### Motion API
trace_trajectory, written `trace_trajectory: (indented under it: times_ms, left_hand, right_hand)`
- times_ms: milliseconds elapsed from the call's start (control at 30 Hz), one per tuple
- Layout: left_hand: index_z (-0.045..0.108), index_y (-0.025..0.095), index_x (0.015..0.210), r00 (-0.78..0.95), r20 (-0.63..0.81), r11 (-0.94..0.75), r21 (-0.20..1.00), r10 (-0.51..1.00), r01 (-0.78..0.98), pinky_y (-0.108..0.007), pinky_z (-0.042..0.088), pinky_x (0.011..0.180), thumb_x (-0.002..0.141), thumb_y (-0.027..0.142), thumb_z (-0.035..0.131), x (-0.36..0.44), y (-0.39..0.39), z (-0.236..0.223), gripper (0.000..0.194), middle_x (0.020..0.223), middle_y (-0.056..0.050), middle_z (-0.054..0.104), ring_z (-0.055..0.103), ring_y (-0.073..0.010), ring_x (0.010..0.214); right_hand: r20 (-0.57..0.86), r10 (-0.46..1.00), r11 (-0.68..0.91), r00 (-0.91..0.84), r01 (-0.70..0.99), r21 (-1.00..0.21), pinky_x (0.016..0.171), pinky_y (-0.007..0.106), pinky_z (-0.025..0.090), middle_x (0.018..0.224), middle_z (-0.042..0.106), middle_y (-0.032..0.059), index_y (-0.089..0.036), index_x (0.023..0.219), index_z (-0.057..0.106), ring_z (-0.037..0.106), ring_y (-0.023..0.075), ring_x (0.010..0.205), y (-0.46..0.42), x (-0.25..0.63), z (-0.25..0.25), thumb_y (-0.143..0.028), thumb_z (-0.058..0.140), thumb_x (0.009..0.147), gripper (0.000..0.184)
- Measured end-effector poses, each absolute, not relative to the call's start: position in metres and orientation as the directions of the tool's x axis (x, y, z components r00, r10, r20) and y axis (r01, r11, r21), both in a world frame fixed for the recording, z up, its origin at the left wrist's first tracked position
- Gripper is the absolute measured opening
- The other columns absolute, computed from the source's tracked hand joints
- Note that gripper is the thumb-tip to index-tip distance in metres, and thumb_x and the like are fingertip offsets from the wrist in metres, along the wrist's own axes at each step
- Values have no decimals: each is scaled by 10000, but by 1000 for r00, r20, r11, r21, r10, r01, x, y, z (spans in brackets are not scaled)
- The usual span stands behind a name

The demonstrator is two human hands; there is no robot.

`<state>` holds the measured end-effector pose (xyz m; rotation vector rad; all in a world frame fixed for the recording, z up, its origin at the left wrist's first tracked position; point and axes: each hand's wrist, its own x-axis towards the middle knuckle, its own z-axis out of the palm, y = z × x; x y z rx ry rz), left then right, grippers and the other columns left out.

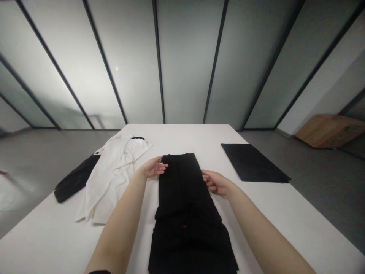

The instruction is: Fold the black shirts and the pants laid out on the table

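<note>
We've got the left hand [154, 168] open, palm turned in, at the far edge of the black garment [185, 190], right hand [216, 182] curled at its other edge, grip unclear, hands well apart

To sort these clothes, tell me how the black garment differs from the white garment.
The black garment lies smooth and straight, while the white garment lies rumpled. The black garment sits mid-table between the left hand and right hand; the white garment sits further left. Both lie on the white table.
</note>
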<state>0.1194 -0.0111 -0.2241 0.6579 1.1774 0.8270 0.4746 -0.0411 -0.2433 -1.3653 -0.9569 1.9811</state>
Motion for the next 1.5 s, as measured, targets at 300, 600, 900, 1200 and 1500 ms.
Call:
trace_trajectory:
  times_ms: [300,600,900,1200,1500]
  left_hand:
    - [613,132,1303,329,-461,535,824,824,-187,-520,623,973,1077,473,426,120,-6,-230,450,1429,-241,656,695,-352,1260]
    - [490,136,1385,-44,-358,334,903,933,-270,-473,650,928,1035,230,629,142,-5,-237,388,1400,-279,659,743,-305,1175]
    - [552,162,1211,-121,-299,268,938,947,-217,-464,666,881,997,299,727,136,17,-217,308,1219,-206,750,783,-274,1023]
    - [486,199,1481,-221,43,-44,999,974,2,-416,575,1040,1047,332,628,150,104,-151,476,1390,-183,692,713,-230,1215]
    - [524,65,1532,-36,225,-97,549,974,830,-516,277,1286,1024,268,495,211,72,-211,548,1598,-242,514,421,-357,1538]
  right_hand:
    - [-582,697,-707,-420,-261,-658,421,128,518,755,716,8,-192,1045,537,606,71,435,12,457,-204,-356,486,1126,190]
    - [-585,761,-622,-280,-64,-780,595,213,632,788,723,15,-188,1161,557,701,112,595,43,420,-214,-146,519,1082,97]
    - [-475,857,-468,-198,86,-880,678,368,663,839,736,-2,-273,1281,449,740,163,656,68,440,-192,-184,565,1046,276]
    - [-89,992,-80,-85,103,-991,1043,430,568,1452,665,91,-348,1529,329,690,190,1234,132,416,-163,-277,533,1013,559]
    - [203,941,338,-271,736,-586,1232,383,382,1551,594,145,-158,1518,554,546,235,1440,104,382,-225,-188,451,1001,528]
